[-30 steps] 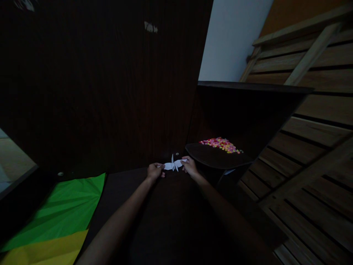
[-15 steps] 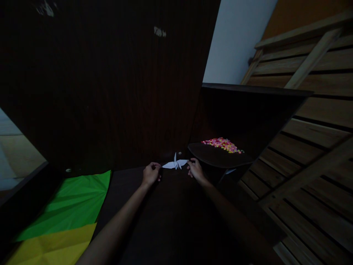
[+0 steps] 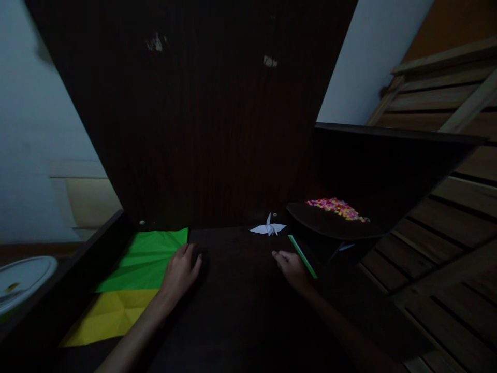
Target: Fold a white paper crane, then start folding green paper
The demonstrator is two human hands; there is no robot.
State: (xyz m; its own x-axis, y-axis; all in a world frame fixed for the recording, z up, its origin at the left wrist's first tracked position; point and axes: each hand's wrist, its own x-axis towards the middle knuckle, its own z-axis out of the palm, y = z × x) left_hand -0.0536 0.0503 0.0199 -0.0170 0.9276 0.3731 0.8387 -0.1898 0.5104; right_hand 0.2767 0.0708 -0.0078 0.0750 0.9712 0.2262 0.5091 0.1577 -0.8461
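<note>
a yellow sheet [image 3: 116, 317] lies at 8 o'clock and a green sheet [image 3: 142, 261] at 10 from the left hand [image 3: 180, 272], thumb spread off its fingers. a white paper bird [image 3: 269, 228] sits at 11 from the right hand [image 3: 292, 267], fingers curled, hold unclear; a green-and-white strip [image 3: 303, 257] is just beside, at 2.

A dark brown wooden desktop [image 3: 233, 290] carries the things, with a dark raised board along its left side. On its left part lie 2 creased paper sheets: a green sheet [image 3: 140, 259] at the back and a yellow sheet [image 3: 116, 316] just in front. Near the back edge sits 1 white folded paper bird [image 3: 269, 228] – wings spread to both sides. Beside the desktop, at the right, a rounded dark shelf [image 3: 310, 220] bears a heap of small pieces [image 3: 337, 207] – pink, red and yellow, too small to make out singly.
</note>
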